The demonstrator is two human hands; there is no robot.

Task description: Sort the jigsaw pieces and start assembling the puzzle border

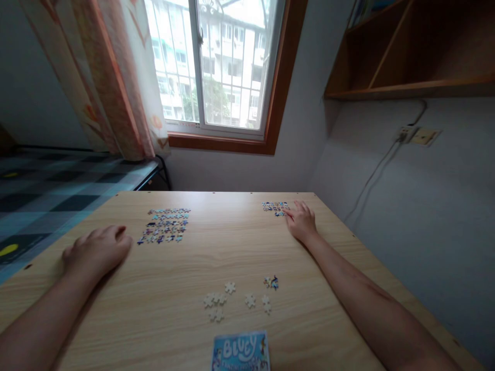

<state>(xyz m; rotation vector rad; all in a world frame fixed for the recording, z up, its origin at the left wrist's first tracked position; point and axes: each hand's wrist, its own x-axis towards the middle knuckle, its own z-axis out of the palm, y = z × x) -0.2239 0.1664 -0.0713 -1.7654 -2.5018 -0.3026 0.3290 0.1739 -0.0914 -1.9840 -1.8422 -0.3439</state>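
1. Far left of frame: bed (69,178) with a checked cover, beyond the table (224,247).
2. Lower left: left hand (96,250), back up, on the tabletop. Fingers were curled; underside hidden, so couldn't tell if it gripped anything.
3. Upper left: patterned curtain (112,77), hanging beside the window (232,67) at top centre.
4. Left of centre: large puzzle block (170,224), printed pieces in rough rows, just beside the left hand, not touching it.
5. Lower centre: pale pieces (219,299), plain side up, loosely scattered; some touched or nearly did.
6. Bottom centre: blue box (240,353) marked "BLUEY", cut by the frame edge.
7. Right of the pale ones: small printed cluster (274,282).
8. Right of centre, near the table's far edge: small puzzle block (275,207), in short rows.
9. Right hand (302,219) sat at that block's right end, index finger reaching its pieces, other fingers extended. Couldn't tell if it pinched one.
10. Upper right: wooden shelf (410,87), above a wall socket (407,134) with a cord plugged in.
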